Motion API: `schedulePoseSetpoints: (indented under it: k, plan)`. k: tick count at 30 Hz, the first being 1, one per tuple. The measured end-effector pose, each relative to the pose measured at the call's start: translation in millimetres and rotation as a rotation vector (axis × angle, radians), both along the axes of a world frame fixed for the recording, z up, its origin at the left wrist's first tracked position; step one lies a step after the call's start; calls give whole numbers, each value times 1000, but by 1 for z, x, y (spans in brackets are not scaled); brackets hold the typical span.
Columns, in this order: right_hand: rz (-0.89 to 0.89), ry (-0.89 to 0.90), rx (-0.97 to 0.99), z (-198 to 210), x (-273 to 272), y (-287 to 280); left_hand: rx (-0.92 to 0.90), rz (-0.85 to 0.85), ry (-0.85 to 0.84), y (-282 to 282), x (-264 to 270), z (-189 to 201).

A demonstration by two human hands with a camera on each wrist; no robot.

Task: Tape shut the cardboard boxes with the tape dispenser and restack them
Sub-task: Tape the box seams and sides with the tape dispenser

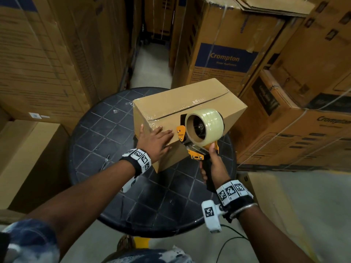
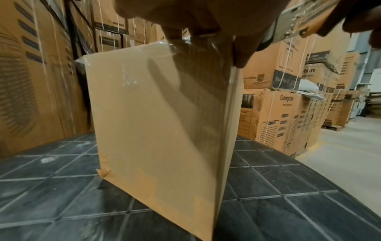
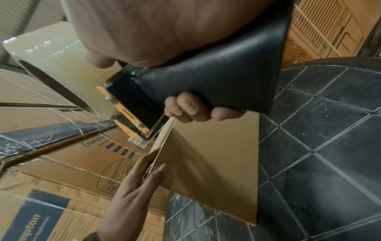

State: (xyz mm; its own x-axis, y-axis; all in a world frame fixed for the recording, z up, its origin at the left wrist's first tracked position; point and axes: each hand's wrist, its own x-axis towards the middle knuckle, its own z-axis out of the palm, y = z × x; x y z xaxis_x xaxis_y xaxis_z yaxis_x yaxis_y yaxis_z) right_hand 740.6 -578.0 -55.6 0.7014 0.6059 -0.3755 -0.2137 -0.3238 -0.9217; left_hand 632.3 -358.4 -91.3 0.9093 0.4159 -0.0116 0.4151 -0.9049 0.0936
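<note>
Head view, frame centre: one cardboard box (image 1: 182,114) on a round black tabletop (image 1: 106,133), long axis running from lower left to upper right. Clear tape already covers part of the top seam and wraps the near end. Left hand (image 1: 154,141): fingers straight, pressed flat on the box's near corner. Right hand (image 1: 212,166): grip curled round the black handle of the tape dispenser (image 1: 201,130), roll held at the box's near right edge, lower right of the seam. The right hand is nearer the untaped stretch. Stacked printed cartons (image 1: 224,57) surround, upper frame.
</note>
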Motion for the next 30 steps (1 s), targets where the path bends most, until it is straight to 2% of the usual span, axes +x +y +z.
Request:
schedulePoseSetpoints:
  k: [15, 21, 26, 30]
  plan:
    - [71, 6, -37, 13, -38, 63, -146, -159, -129, 76, -129, -20]
    - [114, -19, -102, 22, -49, 86, -333, -139, -199, 84, -127, -6]
    - [88, -26, -84, 24, -49, 93, -422, -41, -125, 89, -112, 16]
    - [41, -36, -81, 28, -44, 89, -443, -28, -234, 86, -89, 39]
